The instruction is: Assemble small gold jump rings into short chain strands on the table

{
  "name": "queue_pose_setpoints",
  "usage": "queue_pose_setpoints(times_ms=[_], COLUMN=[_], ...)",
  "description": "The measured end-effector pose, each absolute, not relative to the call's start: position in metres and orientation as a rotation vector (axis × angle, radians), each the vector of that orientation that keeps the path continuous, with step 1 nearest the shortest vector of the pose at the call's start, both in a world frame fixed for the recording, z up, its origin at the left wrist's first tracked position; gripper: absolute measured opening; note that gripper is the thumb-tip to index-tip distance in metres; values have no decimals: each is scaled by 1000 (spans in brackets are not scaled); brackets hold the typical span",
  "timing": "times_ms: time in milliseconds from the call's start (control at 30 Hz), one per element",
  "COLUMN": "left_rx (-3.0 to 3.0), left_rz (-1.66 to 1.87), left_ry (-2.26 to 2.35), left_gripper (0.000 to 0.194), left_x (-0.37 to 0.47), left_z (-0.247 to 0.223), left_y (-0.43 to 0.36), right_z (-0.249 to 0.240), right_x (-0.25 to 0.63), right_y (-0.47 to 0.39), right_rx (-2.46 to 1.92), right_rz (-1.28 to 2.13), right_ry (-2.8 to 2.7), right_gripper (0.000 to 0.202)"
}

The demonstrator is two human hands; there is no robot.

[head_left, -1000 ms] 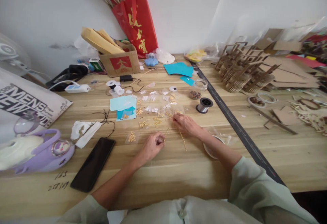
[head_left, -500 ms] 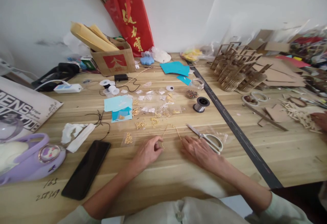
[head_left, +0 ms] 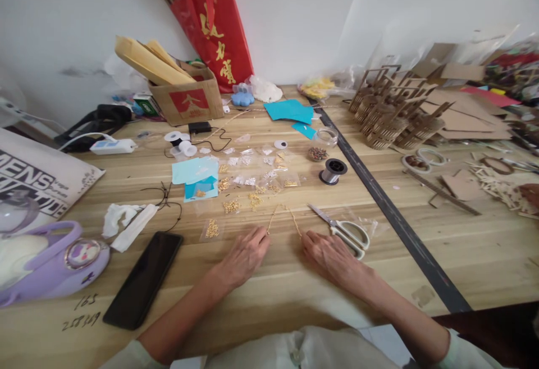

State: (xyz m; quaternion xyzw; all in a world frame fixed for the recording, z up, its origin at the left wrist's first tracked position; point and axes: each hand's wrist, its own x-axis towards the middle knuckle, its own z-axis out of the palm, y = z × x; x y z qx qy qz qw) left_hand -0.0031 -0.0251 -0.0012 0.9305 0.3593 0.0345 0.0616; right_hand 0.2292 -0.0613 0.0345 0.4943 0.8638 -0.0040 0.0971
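Observation:
A thin gold chain (head_left: 273, 214) lies in an arch on the wooden table (head_left: 261, 296). My left hand (head_left: 248, 251) has its fingers closed on the chain's left end. At the other end, the fingers of my right hand (head_left: 326, 251) are pressed together on the chain. Scissors (head_left: 351, 234) with pale handles lie just right of my right hand, blades partly apart. Beyond my hands are several small clear bags of gold beads (head_left: 211, 228) and silvery pieces (head_left: 245, 180). A spool of wire (head_left: 332, 172) stands behind the scissors.
On the left are a black phone (head_left: 143, 279), a purple bottle (head_left: 54, 259) and white tissue (head_left: 132, 228). Blue cards (head_left: 202, 181) lie further back. Wooden lantern-like frames (head_left: 389, 116) stand at right. Another person's hand (head_left: 531, 194) shows at the right edge.
My left hand has turned over, its knuckles now upward and the fingertips hidden more. My right hand has shifted slightly down and right. The other person's hand has moved slightly right.

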Motion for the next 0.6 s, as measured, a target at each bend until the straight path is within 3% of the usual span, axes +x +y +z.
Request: queue_pose_setpoints(times_ms=[267,600], left_rx=[2715,2642], left_rz=[143,142], left_ry=[972,948], left_gripper=[24,24], left_x=[-12,-9], left_z=[7,11], left_y=[-25,-30], right_z=[55,52], right_x=[239,215], right_y=[-36,32], right_rx=[1376,1482], right_rz=[-102,-100], right_ry=[2609,2539], right_gripper=[11,20])
